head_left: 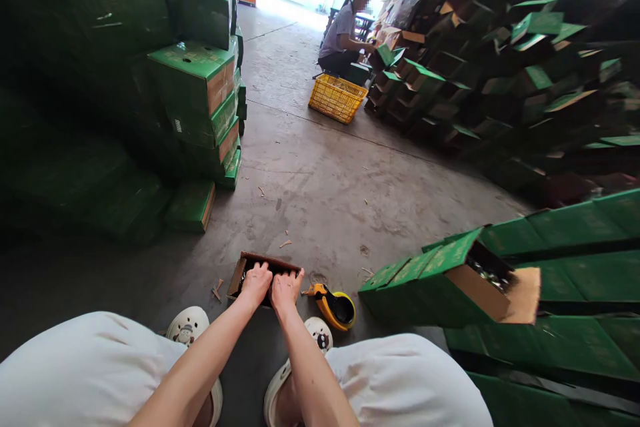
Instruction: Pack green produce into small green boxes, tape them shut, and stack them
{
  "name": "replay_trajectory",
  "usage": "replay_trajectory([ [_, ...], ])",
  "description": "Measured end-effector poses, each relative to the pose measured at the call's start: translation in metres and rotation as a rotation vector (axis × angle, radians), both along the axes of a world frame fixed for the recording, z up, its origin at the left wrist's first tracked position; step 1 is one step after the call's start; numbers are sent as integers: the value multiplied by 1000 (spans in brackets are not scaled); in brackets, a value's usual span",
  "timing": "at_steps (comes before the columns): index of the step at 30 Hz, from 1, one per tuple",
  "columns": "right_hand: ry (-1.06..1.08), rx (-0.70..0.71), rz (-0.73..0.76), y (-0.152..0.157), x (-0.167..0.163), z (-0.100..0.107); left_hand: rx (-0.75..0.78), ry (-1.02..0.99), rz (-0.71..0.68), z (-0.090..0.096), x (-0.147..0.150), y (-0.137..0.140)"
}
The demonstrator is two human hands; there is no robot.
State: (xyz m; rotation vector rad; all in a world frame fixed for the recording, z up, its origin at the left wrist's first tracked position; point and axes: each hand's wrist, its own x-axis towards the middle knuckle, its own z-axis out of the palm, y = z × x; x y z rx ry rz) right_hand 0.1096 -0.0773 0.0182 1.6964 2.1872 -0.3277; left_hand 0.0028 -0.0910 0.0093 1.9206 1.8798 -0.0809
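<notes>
A small open cardboard box (pixel 234 285) sits on the floor between my shoes, its inside dark and its contents mostly covered by my hands. My left hand (pixel 257 283) reaches down into its middle with the fingers stretched forward. Beside it, nearly touching, my right hand (pixel 286 288) presses into the right part of the box, fingers spread toward the right wall. I cannot make out anything gripped in either hand. To the right of the box lies a yellow and black tape dispenser (pixel 336 307) on the floor.
Green boxes (pixel 195 77) are stacked on the left. At the right, an open-flapped green box (pixel 450 273) lies near more green boxes (pixel 560 227). Farther off, a person (pixel 345 37) crouches by a yellow crate (pixel 337 99) and piled open boxes (pixel 420 77). Scraps (pixel 217 289) litter the floor.
</notes>
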Motion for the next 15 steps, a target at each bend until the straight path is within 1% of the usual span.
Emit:
replay_trajectory([
  [4, 95, 8, 51, -1, 19, 9, 16, -31, -13, 0, -9, -6],
  [7, 138, -28, 63, -3, 29, 18, 38, -53, 5, 0, -12, -14],
  [11, 134, -90, 91, -14, 28, 22, 74, -90, 61, -1, -9, -29],
  [15, 128, -78, 72, -22, 20, 19, 111, -142, 149, 0, -7, -38],
])
